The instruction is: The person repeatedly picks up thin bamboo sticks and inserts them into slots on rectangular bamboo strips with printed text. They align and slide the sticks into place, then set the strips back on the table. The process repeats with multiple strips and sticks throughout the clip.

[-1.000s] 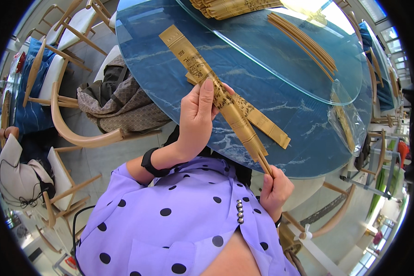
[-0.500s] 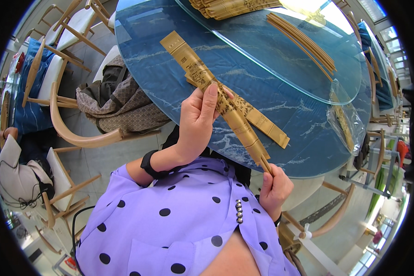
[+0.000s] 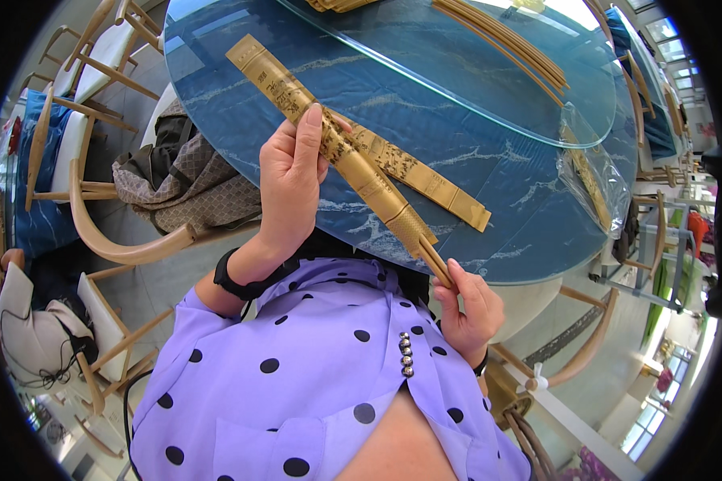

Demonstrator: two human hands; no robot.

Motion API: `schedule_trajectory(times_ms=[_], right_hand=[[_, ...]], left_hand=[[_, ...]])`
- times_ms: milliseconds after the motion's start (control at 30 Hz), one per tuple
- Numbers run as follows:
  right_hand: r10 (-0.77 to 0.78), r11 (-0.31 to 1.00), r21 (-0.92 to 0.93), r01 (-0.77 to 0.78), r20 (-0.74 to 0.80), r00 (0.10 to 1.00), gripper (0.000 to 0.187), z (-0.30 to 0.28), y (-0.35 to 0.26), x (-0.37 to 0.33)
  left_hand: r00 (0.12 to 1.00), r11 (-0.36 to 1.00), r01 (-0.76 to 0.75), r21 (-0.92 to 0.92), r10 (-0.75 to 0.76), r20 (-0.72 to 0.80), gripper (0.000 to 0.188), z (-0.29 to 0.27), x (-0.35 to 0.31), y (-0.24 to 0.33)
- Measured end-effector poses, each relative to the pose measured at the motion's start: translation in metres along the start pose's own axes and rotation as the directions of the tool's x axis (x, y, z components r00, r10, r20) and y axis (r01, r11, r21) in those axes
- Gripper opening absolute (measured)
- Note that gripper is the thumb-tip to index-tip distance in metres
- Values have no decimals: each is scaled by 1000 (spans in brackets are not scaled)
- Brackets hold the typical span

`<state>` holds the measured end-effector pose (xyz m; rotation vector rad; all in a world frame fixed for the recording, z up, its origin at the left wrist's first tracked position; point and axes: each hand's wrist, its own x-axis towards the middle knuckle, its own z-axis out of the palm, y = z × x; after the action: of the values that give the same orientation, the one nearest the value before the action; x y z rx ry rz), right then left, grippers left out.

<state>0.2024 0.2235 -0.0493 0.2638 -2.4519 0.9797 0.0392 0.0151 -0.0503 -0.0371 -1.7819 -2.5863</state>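
My left hand (image 3: 290, 180) is closed around the middle of a long gold paper chopstick sleeve (image 3: 377, 192) with dark printed patterns, tilted down to the right over the table edge. From the sleeve's lower end sticks out a pair of brown chopsticks (image 3: 435, 261). Their tips are pinched between the thumb and fingers of my right hand (image 3: 472, 309); the rest lies hidden inside the sleeve. A second gold sleeve (image 3: 437, 183) lies on the blue table (image 3: 521, 240), partly behind the held one and my left hand.
On the glass turntable (image 3: 377, 60) lies a row of brown chopsticks (image 3: 505, 44), with more gold sleeves (image 3: 337, 3) at the far edge. A clear plastic bag (image 3: 592, 180) with a gold sleeve sits at right. A patterned bag (image 3: 204, 180) rests on a wooden chair (image 3: 140, 252) at left.
A longer stretch of the chopsticks now shows outside the sleeve's lower end, between it and my right hand. The whole view has shifted slightly.
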Motion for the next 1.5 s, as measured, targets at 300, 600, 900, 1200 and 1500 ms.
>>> schedule_trajectory(times_ms=[300, 600, 900, 1200, 1500], right_hand=[[140, 989, 57, -137, -51, 989, 28, 5, -6, -1], [238, 955, 192, -224, -49, 970, 30, 8, -3, -6], [282, 934, 244, -261, -54, 958, 29, 10, -5, -5], [288, 935, 230, -269, -50, 956, 28, 11, -4, -5], [192, 975, 130, -182, -64, 979, 30, 4, -5, 2]], left_hand=[[999, 1000, -20, -8, 20, 42, 36, 4, -10, 0], [999, 999, 16, -43, -15, 31, 45, 11, -8, 2], [996, 1000, 24, -5, -24, 84, 45, 12, -15, 0], [996, 1000, 29, 9, -29, 80, 44, 12, -19, -4], [997, 998, 9, 57, -13, 72, 43, 8, -6, -3]])
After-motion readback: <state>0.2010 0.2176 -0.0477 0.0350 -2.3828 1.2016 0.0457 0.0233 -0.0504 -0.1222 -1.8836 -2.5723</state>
